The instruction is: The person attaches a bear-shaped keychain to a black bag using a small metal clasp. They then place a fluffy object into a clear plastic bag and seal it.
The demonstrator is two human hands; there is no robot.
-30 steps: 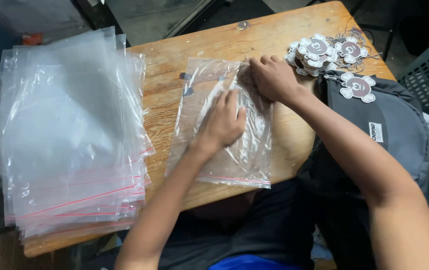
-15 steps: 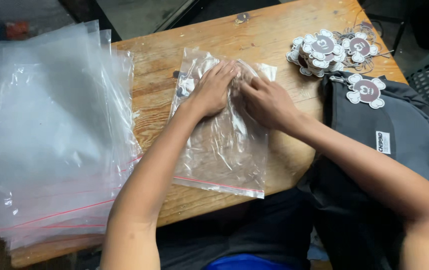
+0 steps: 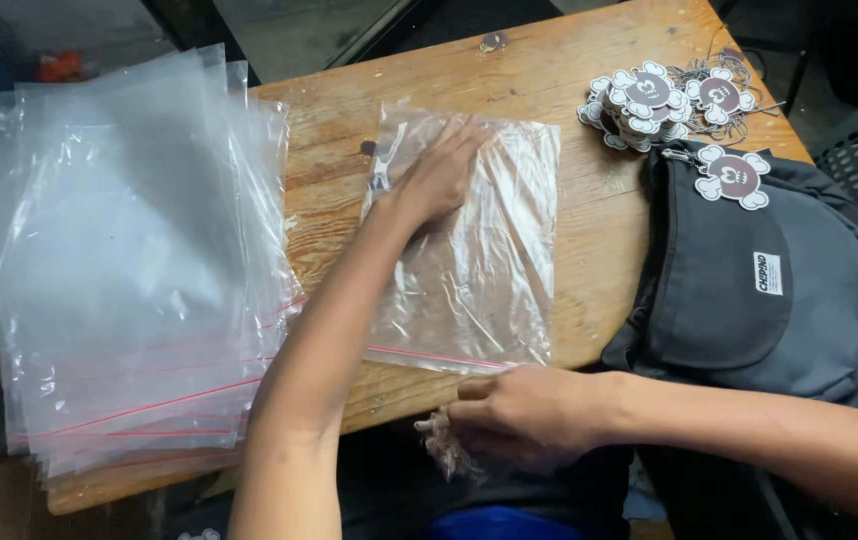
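Zip bag [image 3: 469, 260], clear plastic with a red seal line, lies flat at centre frame on the wooden bench [image 3: 589, 90], seal end toward the near edge. Left hand [image 3: 439, 175] rests palm-down on the bag's upper left part, fingers spread flat and gripping nothing. Right hand [image 3: 524, 415] sits at lower centre, just below the bench edge and the bag's seal end, fingers curled around a small pale crumpled bundle [image 3: 444, 450]; what that bundle is can't be told, view too blurred. Stack of clear bags [image 3: 119, 260] with the same red seals fills the left of the frame, overhanging the bench. Pile of flower-shaped tags [image 3: 649, 100] sits upper right on the bench. Grey backpack [image 3: 749, 290] lies at right, against the bench edge, one tag [image 3: 734, 177] hanging at its top.
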